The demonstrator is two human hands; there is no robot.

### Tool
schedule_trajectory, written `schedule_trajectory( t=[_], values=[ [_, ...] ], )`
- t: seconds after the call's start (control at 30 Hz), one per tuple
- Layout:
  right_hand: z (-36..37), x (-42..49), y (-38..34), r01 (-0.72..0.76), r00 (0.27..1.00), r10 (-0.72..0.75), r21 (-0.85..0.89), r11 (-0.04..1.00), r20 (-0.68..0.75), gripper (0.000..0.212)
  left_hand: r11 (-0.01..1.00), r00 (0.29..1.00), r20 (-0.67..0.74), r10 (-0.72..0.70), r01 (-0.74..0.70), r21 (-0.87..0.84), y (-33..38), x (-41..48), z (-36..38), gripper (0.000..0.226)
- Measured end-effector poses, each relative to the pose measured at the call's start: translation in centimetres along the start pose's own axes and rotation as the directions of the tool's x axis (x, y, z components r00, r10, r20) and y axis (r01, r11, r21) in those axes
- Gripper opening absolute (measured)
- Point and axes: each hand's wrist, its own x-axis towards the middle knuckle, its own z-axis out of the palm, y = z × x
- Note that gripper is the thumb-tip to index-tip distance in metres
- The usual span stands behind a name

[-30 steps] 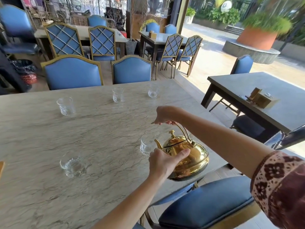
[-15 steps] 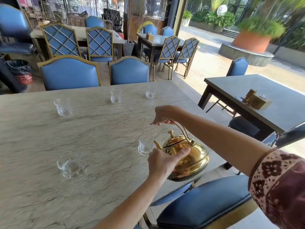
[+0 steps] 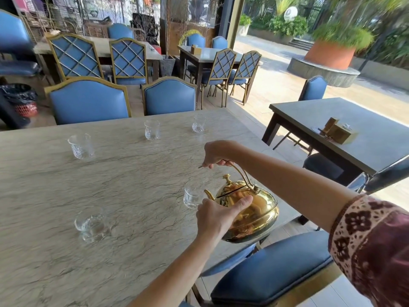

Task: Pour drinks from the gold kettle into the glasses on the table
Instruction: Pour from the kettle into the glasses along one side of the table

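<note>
The gold kettle (image 3: 254, 211) hangs tilted over the right edge of the marble table (image 3: 66, 191), spout toward a clear glass (image 3: 192, 196). My right hand (image 3: 218, 154) grips the top of the kettle's handle. My left hand (image 3: 218, 216) presses against the kettle's side and lid. The spout tip sits at the rim of that glass. A second glass (image 3: 91, 226) with some clear liquid stands to the near left. Three more glasses stand farther back: a far left glass (image 3: 80, 146), a far middle glass (image 3: 152, 129) and a far right glass (image 3: 198, 123).
Blue padded chairs stand along the far side (image 3: 88, 100) and one blue chair (image 3: 272, 269) below the kettle at the near right. A dark table (image 3: 354, 134) with a gold box stands to the right. Other tables and chairs fill the back.
The view has shifted slightly, so everything sits a little lower left in frame. The kettle stays tilted at the same glass with both hands holding as before.
</note>
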Motion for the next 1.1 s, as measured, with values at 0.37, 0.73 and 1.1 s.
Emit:
schedule_trajectory(
  t=[0.37, 0.73, 1.1],
  values=[
    [0.4, -0.2, 0.1, -0.028, 0.999, 0.031, 0.063, 0.998, -0.042, 0.037, 0.999, 0.999, 0.021, -0.043, 0.042, 0.035, 0.6, -0.6, -0.6, 0.125],
    [2.4, -0.3, 1.8, -0.041, 0.992, 0.072, 0.288, 0.957, -0.099, 0.023, 0.974, 0.997, -0.045, -0.067, 0.075, 0.216, -1.6, -0.6, 0.4, 0.132],
    [2.1, -3.4, 11.2, -0.006, 0.948, 0.167, 0.510, 0.860, -0.270, 0.035, 0.924, 0.996, 0.065, 0.060, -0.080, 0.374, 2.6, 0.9, 4.7, 0.118]
  ],
)
